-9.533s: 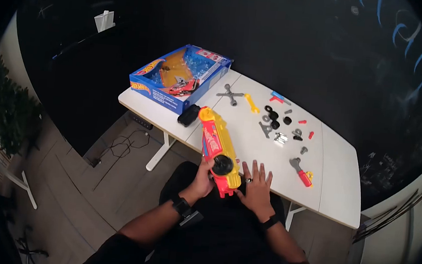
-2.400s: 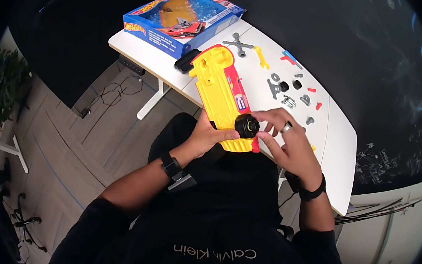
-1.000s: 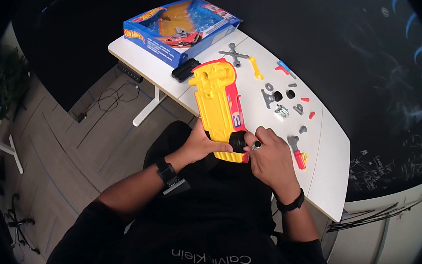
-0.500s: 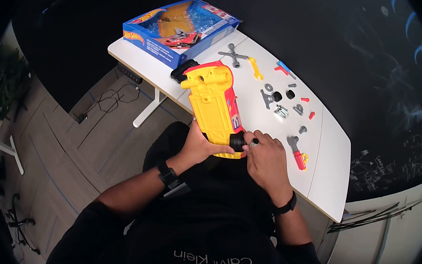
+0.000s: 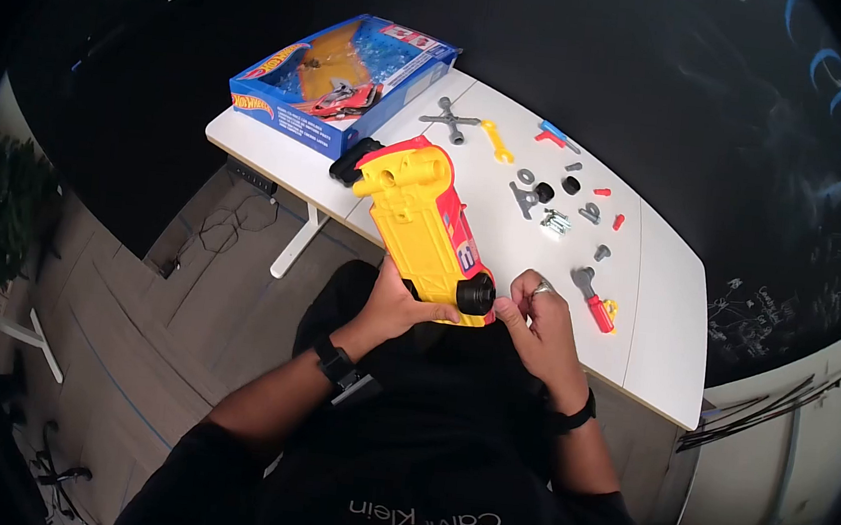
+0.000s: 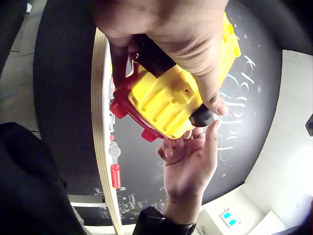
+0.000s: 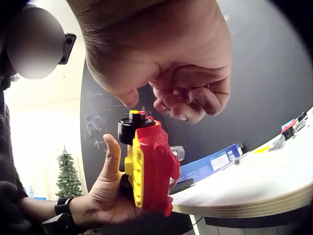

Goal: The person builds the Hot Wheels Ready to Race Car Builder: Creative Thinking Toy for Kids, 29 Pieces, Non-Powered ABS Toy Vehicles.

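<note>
Toy car [image 5: 414,227] sits in my left hand [image 5: 392,305], fingers gripping; black wheel [image 5: 476,294] is on at five o'clock, my right hand [image 5: 542,331] beside it, empty fingers loosely curled. Twelve-o'clock axle housing [image 5: 416,174] looks unfitted; loose wheels [image 5: 545,192] lie at two o'clock.

On the blue box [image 5: 385,114] at the far left of the bench [image 5: 656,313], HOT WHEELS logos [image 5: 274,62] stand twice, beside print too small to read. Calvin Klein lettering [image 5: 423,514] runs upside down across the near black shirt [image 5: 403,461]. The toy car [image 5: 414,227] has a sticker [image 5: 466,257] with an unclear figure; chalk writing [image 5: 755,327] on the far blackboard [image 5: 734,110] is illegible
</note>
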The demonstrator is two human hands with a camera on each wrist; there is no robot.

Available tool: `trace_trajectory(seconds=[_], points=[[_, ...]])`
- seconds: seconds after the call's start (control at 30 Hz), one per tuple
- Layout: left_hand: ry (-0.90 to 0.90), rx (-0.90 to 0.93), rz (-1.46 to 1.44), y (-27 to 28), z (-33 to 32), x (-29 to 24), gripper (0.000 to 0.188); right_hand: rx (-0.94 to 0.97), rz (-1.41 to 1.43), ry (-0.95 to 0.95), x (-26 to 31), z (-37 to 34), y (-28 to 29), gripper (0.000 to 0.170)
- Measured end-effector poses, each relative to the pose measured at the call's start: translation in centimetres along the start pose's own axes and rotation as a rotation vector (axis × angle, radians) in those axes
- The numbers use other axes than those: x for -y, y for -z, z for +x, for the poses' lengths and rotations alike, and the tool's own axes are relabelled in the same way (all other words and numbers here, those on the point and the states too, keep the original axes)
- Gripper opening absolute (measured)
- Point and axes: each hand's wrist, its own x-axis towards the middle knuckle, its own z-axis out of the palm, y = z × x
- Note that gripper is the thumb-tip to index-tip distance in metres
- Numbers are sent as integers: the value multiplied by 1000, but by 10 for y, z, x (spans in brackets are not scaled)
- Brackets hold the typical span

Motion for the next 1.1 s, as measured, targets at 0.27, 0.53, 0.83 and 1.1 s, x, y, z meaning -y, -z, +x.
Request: trace_trajectory(seconds=[0.27,0.53,0.83,1.1], points=[[25,33,-41,0,0,4,92,-36,-48,73,30,1,3,50],[21,44,16,1,-1,5,88,-144,-220,344,15,4,-1,49],[11,-17,-5,-2,-1,8,80,-36,-117,250,21,2,7,53],[22,78,35,-1,0,4,84,-45,-51,225,12,0,-2,70]])
